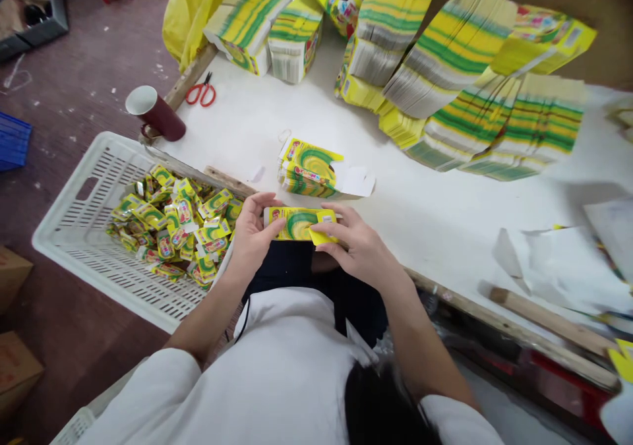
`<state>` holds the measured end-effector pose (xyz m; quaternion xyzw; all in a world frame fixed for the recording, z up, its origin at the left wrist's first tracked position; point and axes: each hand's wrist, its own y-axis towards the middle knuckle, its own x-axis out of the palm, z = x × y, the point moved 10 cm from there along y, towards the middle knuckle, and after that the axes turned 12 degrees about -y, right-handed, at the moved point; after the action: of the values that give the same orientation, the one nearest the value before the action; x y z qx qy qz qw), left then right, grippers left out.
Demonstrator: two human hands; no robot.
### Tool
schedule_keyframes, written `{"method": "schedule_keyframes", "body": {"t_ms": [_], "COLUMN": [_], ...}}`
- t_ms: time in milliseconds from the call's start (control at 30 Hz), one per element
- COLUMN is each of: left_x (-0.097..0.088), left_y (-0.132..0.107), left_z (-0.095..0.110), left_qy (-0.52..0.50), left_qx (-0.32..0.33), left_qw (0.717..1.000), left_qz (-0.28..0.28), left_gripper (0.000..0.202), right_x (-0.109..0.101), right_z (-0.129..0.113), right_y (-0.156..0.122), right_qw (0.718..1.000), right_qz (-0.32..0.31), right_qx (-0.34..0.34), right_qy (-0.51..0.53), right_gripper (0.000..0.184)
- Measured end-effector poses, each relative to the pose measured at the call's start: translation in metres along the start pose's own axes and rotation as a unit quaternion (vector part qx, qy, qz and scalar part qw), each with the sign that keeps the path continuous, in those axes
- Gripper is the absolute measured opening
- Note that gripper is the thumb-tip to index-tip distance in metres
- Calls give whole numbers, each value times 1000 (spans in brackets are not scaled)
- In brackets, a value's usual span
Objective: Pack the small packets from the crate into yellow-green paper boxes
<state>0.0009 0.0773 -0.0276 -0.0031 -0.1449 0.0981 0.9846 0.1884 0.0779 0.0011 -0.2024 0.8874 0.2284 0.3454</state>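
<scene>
A small yellow and green printed carton (297, 223) is held between my two hands in front of the table's near edge. My left hand (256, 227) grips its left end, thumb on the printed face. At its right end, my right hand (357, 239) has its fingers at a yellow flap that stands out from the box. Just beyond them, a small stack of flat cartons (311, 171) in the same print lies on the white tabletop (247, 148). To the left, a white plastic basket (74, 227) holds many small yellow-green boxes (182, 224).
Tall bundles of flat cartons (455, 43) stand along the far side. Red-handled scissors (201, 93) and a dark red mug (163, 117) are at the left edge. A yellow bag (190, 16) hangs behind. Wooden strips (548, 320) and paper (558, 260) lie right.
</scene>
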Motion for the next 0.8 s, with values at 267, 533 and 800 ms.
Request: {"method": "schedule_keyframes", "body": {"t_ms": [267,533,800], "left_x": [-2,-135,-82], "left_y": [0,12,23], "left_z": [-2,125,48], "left_qy": [24,494,287], "left_qx": [-37,131,47], "left_qw": [999,831,956], "left_qz": [-5,220,37], "left_gripper": [39,37,48], "right_x": [14,-20,-19], "right_z": [11,25,43], "right_y": [4,41,58], "right_qw": [977,976,959], "right_qz": [100,169,148], "right_qx": [136,101,145], "right_qy": [128,-91,-195], "right_gripper": [64,52,45]}}
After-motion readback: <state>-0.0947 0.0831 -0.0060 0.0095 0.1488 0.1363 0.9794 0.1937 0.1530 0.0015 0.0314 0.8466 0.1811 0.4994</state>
